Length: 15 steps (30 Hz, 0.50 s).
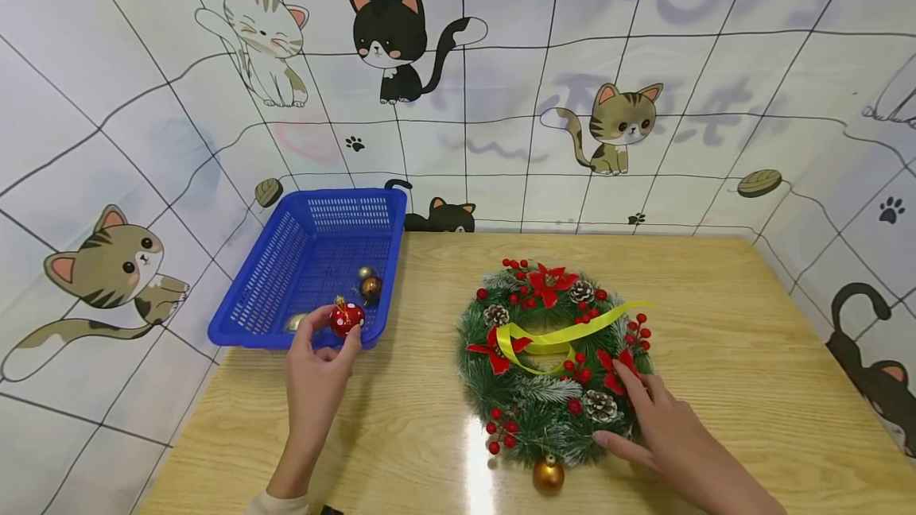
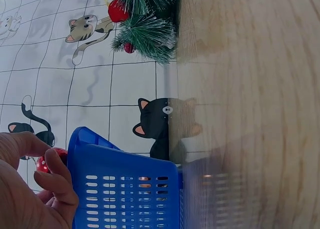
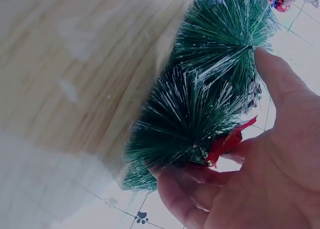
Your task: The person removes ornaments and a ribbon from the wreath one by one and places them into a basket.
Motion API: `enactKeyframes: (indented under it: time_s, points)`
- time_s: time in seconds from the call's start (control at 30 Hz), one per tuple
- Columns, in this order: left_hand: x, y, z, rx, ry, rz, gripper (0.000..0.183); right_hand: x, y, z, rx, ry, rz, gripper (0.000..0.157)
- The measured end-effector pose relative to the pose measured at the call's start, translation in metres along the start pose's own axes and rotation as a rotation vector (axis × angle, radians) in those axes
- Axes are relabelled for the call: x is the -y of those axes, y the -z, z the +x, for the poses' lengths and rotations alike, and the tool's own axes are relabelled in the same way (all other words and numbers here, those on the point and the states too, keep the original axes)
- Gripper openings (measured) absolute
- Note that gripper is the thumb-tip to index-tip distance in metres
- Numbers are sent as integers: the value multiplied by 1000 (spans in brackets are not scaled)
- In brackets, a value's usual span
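Note:
My left hand [image 1: 320, 372] pinches a red bauble with white dots [image 1: 347, 319] between thumb and fingers, above the near rim of the blue basket [image 1: 243, 336]. In the left wrist view, the dotted bauble [image 2: 44, 164] is partly hidden by the fingers. A green Christmas wreath [image 1: 547, 388] with red flowers, berries and pinecones lies on the table. My right hand [image 1: 665, 435] holds the wreath's right edge, its thumb near the bottom. The right wrist view shows the fingers [image 3: 182, 191] curled at the greenery [image 3: 195, 109].
Inside the basket are a brown bauble [image 1: 370, 288] and smaller gold ones [image 1: 366, 272]. A yellow ribbon [image 1: 572, 334] lies across the wreath, and a gold bauble [image 1: 548, 475] sits at its near edge. A cat-print sheet [image 1: 501, 133] stands behind the wooden table [image 1: 751, 356].

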<state>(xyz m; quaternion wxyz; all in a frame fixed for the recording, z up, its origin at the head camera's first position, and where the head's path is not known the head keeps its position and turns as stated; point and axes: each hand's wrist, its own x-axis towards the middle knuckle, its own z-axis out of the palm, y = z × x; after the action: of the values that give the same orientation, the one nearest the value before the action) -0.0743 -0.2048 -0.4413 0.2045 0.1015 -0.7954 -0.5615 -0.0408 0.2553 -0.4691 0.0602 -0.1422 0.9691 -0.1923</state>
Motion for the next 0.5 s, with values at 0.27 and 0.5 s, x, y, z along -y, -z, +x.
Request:
enactKeyframes:
  time_s: [0.27, 0.5]
  points:
    - [1, 1, 1, -12, 11, -38, 49, -1, 2, 2, -57, -13, -131, 96]
    - [3, 1, 3, -14, 13, -44, 51, -2, -4, -1, -182, -22, -166, 95]
